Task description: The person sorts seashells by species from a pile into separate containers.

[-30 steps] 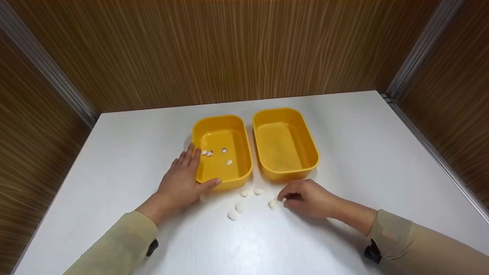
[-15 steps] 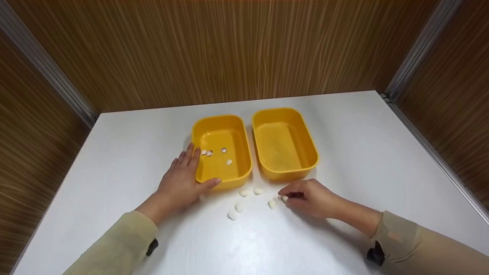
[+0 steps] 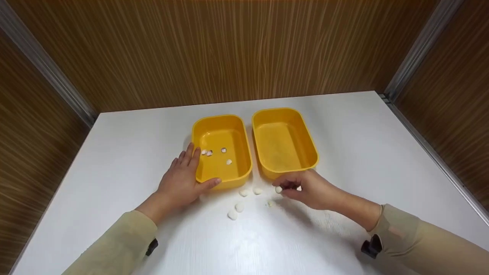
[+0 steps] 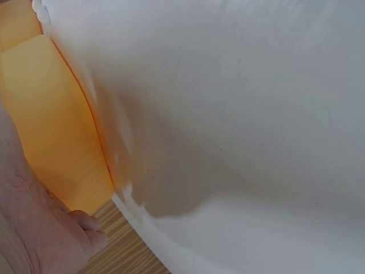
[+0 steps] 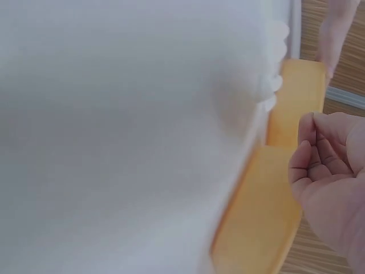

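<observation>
My right hand (image 3: pixel 309 191) pinches a small white rounded piece (image 3: pixel 278 189) between thumb and forefinger, just in front of the right yellow bin (image 3: pixel 312 154). In the right wrist view the curled fingers of the right hand (image 5: pixel 331 165) hide the piece. My left hand (image 3: pixel 181 183) rests with fingers extended along the side of the left yellow bin (image 3: pixel 248 152), thumb over its front rim. Several white pieces (image 3: pixel 229 162) lie inside that bin, some with dark spots. More white pieces (image 3: pixel 239 207) lie loose on the table between my hands.
The bins stand side by side on a white table (image 3: pixel 153 133), a narrow gap between them. A faint pale spot (image 3: pixel 270 203) shows below the right hand. Wood-grain panels (image 3: pixel 244 53) enclose the back and sides.
My right hand has lifted slightly toward the right bin, and the white piece now shows at its fingertips. The piece beside it on the table now looks fainter. The left hand stays put.
</observation>
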{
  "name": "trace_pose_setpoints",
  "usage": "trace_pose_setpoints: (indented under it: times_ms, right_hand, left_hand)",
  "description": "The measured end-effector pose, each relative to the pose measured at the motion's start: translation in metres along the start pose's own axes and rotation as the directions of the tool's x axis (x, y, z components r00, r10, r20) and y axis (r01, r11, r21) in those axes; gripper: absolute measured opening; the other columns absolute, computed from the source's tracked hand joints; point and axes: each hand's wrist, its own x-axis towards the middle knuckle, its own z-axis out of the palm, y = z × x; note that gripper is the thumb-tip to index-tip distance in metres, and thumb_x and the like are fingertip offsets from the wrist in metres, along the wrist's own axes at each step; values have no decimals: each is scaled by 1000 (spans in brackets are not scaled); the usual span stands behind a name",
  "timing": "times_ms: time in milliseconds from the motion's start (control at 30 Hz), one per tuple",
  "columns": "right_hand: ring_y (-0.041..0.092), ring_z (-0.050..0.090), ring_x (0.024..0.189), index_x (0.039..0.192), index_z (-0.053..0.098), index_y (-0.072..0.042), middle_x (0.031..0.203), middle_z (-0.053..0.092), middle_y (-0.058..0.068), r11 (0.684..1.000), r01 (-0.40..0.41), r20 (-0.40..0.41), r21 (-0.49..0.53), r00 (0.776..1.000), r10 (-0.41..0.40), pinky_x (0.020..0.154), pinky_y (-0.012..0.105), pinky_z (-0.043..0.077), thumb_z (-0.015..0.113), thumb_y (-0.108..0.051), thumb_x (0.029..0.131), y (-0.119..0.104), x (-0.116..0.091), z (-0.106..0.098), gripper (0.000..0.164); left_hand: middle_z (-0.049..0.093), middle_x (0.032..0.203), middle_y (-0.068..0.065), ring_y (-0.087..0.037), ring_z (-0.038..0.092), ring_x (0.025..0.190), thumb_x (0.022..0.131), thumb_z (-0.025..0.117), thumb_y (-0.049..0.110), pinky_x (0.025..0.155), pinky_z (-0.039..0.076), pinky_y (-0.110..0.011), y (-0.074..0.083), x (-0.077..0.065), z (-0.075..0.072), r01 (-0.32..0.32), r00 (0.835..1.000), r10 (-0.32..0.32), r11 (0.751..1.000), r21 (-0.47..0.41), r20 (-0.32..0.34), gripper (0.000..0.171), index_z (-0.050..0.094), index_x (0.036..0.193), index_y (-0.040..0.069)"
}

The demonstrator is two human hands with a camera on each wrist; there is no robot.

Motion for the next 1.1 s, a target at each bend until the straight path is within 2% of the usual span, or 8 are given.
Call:
trace_pose_setpoints:
  times_ms: [200, 367, 467, 733, 1100]
  right_hand:
    - [15, 67, 88, 117, 77, -7, 100, 76, 1, 999, 16, -20, -29, 1000, -17, 80, 28, 59, 76, -3, 98, -22, 19, -11, 20]
    - [18, 65, 91, 116, 78, -5, 103, 75, 1, 997, 63, -75, -49, 995, -67, 82, 28, 57, 77, -5, 97, -37, 44, -18, 19]
    - [18, 64, 92, 115, 78, -6, 103, 74, 1, 997, 66, -115, -37, 991, -70, 83, 30, 57, 78, -5, 97, -44, 60, -19, 18]
    - [20, 65, 94, 113, 78, -6, 103, 74, 2, 999, 42, -175, 23, 984, -37, 85, 42, 56, 78, -8, 98, -50, 96, -12, 16]
    - [21, 61, 108, 118, 79, -10, 115, 71, -1, 994, -91, -216, 66, 971, 103, 95, 34, 53, 79, -15, 98, -40, 133, 7, 21]
  left_hand:
    - [-3, 178, -16, -46, 14, 160, 89, 42, 92, 130, 9, -56, 2, -1, -2, 12, 1000, -12, 1000, 3, 11, 125, 8, 170, 4]
    - [-4, 178, -15, -45, 13, 161, 88, 41, 93, 130, 8, -56, 2, -2, -2, 21, 1000, -21, 1000, 4, 21, 125, 7, 170, 5]
    - [-5, 178, -13, -44, 13, 161, 88, 39, 94, 130, 8, -55, 2, -2, -3, 29, 999, -29, 1000, 7, 30, 126, 6, 170, 5]
    - [-3, 178, -15, -47, 15, 160, 91, 44, 89, 130, 8, -56, 4, -1, -3, 20, 1000, -20, 1000, -10, 13, 122, 9, 170, 4]
    - [-5, 178, -14, -46, 14, 160, 93, 45, 86, 130, 8, -56, 4, -1, -4, 25, 999, -25, 1000, 10, 33, 118, 8, 170, 5]
